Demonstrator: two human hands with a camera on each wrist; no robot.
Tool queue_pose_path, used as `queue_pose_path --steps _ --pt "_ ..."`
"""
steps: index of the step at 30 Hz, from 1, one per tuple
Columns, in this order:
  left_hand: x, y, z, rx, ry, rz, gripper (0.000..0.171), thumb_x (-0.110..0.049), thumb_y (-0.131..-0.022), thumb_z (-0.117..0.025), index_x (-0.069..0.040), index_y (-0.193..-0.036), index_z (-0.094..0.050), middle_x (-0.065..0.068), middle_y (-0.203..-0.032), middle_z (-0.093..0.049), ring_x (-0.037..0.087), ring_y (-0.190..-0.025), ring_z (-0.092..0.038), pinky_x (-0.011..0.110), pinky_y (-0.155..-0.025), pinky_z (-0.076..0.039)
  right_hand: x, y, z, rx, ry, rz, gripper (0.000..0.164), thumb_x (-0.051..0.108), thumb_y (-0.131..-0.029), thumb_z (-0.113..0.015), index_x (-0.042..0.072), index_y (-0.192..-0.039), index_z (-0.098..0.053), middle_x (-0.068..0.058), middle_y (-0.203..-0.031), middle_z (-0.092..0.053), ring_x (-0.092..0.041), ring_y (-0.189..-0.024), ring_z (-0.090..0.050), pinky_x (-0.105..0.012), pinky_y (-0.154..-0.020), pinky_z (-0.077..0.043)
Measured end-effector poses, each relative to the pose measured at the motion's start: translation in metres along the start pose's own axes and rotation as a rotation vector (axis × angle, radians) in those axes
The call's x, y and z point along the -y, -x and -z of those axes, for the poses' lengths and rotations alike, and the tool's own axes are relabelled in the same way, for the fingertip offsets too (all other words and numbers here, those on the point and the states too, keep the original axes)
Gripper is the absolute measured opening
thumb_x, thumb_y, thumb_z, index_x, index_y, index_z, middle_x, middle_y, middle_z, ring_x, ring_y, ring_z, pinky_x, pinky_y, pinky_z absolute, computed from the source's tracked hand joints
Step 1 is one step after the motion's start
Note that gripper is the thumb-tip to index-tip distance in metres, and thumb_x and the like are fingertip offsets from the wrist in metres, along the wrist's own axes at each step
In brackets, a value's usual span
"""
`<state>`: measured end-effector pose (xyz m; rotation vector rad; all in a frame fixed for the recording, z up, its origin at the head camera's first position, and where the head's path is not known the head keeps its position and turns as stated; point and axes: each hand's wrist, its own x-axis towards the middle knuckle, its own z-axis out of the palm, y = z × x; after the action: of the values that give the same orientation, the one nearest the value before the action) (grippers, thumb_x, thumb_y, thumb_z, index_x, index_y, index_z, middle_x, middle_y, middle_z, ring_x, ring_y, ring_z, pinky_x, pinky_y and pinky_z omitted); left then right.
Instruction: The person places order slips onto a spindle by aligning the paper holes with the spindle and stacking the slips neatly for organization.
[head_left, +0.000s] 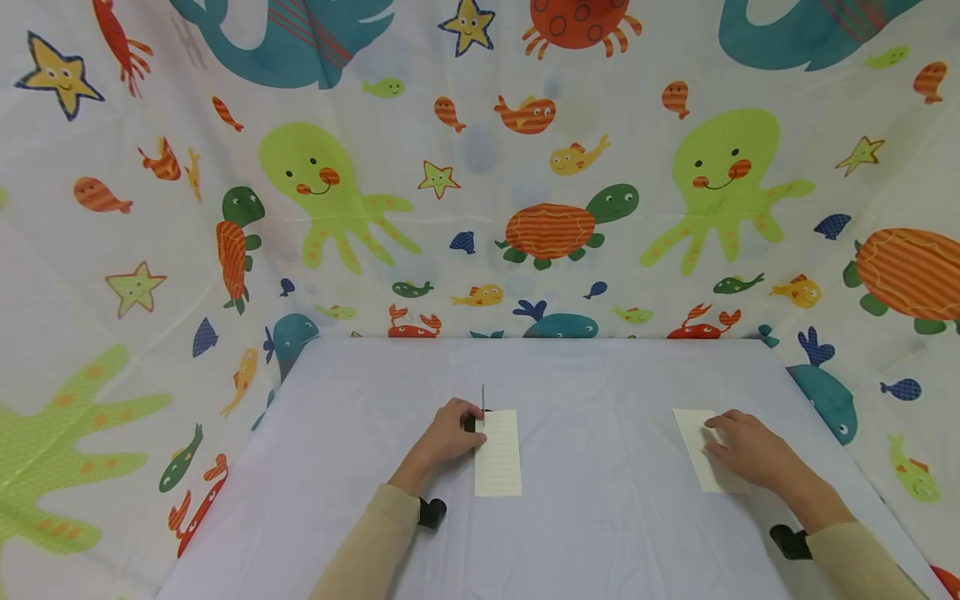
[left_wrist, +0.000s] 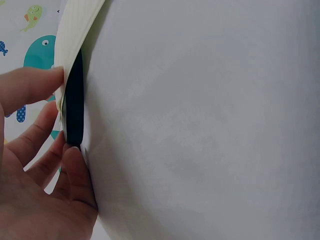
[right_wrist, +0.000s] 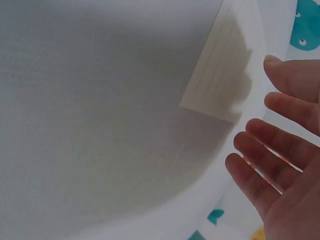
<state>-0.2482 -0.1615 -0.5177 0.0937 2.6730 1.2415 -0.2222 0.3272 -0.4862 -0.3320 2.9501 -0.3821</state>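
On the left of the white table, a bill spike with a thin upright pin [head_left: 483, 398] and a dark flat base [left_wrist: 75, 105] carries lined paper slips [head_left: 498, 458]. My left hand [head_left: 448, 432] holds it at its left side: the thumb [left_wrist: 42, 82] lies on the paper edge and the other fingers are at the base's rim. Several paper layers show edge-on in the left wrist view. To the right, a lined paper slip [head_left: 714, 477] lies flat on the table. My right hand [head_left: 753, 450] hovers over its right part with fingers loosely bent, holding nothing.
A white cloth covers the table [head_left: 600, 533]. Behind it and at the sides hangs a curtain [head_left: 480, 225] printed with sea animals. Dark wrist mounts [head_left: 432, 512] sit at both sleeves.
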Motion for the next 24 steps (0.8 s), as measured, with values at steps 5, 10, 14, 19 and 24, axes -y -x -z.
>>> queue_pose_path --steps 5,10,14,19,24 --pt "-0.0008 0.0009 0.0005 -0.002 0.004 -0.007 0.028 -0.013 -0.085 -0.079 -0.009 -0.109 -0.067 0.011 -0.128 -0.055 0.030 -0.112 -0.050 0.052 -0.100 -0.044 -0.0065 0.0024 0.0000 -0.001 -0.022 -0.018 0.051 0.027 -0.089 -0.077 -0.008 -0.123 -0.063 -0.034 -0.120 -0.056 -0.051 -0.110 -0.053 -0.066 -0.090 -0.047" --pt "-0.0015 0.0011 0.0009 0.001 -0.002 0.001 0.028 -0.013 -0.085 -0.079 -0.009 -0.110 -0.066 0.010 -0.128 -0.055 0.030 -0.112 -0.050 0.052 -0.100 -0.044 -0.0096 0.0039 -0.0021 0.030 -0.033 -0.050 0.058 0.032 -0.088 -0.078 -0.008 -0.127 -0.062 -0.037 -0.125 -0.052 -0.052 -0.112 -0.049 -0.067 -0.091 -0.046" --pt "-0.0024 0.0016 0.0013 0.004 -0.013 0.007 0.029 -0.014 -0.085 -0.078 -0.009 -0.111 -0.066 0.010 -0.127 -0.055 0.030 -0.111 -0.049 0.052 -0.099 -0.044 -0.0105 0.0042 -0.0060 0.031 -0.006 -0.059 0.059 0.032 -0.087 -0.079 -0.008 -0.127 -0.062 -0.036 -0.127 -0.051 -0.052 -0.112 -0.049 -0.067 -0.091 -0.046" --pt "-0.0035 0.0024 0.0013 0.003 -0.010 0.010 0.029 -0.014 -0.086 -0.078 -0.009 -0.112 -0.066 0.011 -0.127 -0.055 0.030 -0.111 -0.049 0.052 -0.100 -0.044 -0.0106 0.0039 -0.0097 0.003 0.020 -0.058 0.057 0.028 -0.087 -0.079 -0.009 -0.126 -0.063 -0.035 -0.125 -0.053 -0.051 -0.111 -0.050 -0.066 -0.090 -0.046" --pt "-0.0036 0.0033 0.0004 -0.005 -0.003 0.007 0.028 -0.013 -0.086 -0.078 -0.009 -0.111 -0.066 0.011 -0.128 -0.055 0.030 -0.112 -0.050 0.051 -0.100 -0.045 -0.0082 0.0037 -0.0095 -0.005 0.031 -0.065 0.057 0.026 -0.087 -0.078 -0.010 -0.128 -0.062 -0.035 -0.125 -0.052 -0.052 -0.111 -0.050 -0.066 -0.090 -0.047"
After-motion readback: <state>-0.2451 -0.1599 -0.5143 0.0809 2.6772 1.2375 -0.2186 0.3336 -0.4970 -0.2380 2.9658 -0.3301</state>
